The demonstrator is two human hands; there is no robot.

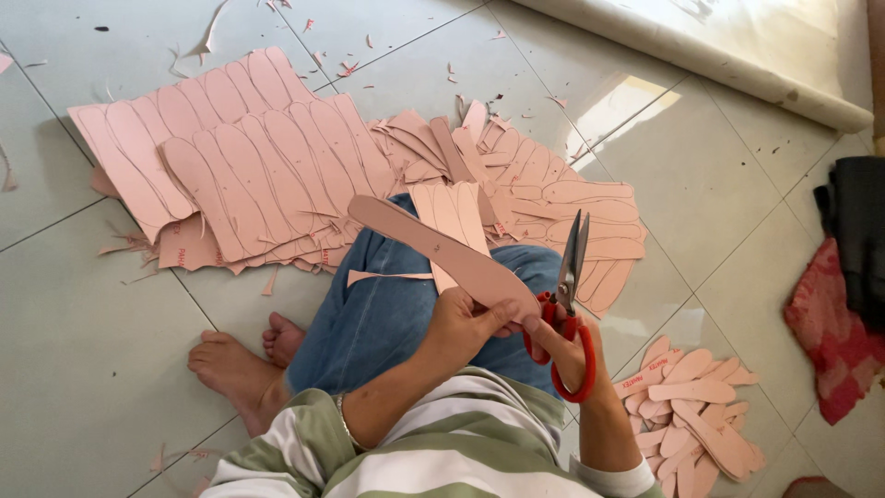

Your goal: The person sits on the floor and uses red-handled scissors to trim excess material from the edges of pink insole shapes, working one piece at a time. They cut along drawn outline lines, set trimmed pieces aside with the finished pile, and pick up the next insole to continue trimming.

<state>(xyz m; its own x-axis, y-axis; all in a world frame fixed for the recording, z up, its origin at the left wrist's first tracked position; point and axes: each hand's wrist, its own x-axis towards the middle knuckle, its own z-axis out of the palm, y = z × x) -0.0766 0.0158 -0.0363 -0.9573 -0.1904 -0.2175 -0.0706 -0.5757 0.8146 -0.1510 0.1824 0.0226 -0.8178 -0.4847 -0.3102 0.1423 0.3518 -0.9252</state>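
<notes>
My left hand (pixel 466 325) grips the near end of a long pink insole-shaped cutout (pixel 433 244), which slants up to the left over my knee. My right hand (pixel 573 355) holds red-handled scissors (pixel 570 295) with the blades pointing up, just right of the cutout's near end. Another pink sheet piece (pixel 454 214) with traced outlines lies on my blue-jeaned leg (pixel 378 323) under the cutout.
Large pink sheets marked with insole outlines (pixel 230 157) spread over the tiled floor ahead, with scraps (pixel 553 198) beside them. A pile of cut insoles (pixel 691 415) lies at the right. Red and dark cloth (pixel 843 295) sits far right; a pale roll (pixel 737 46) lies behind.
</notes>
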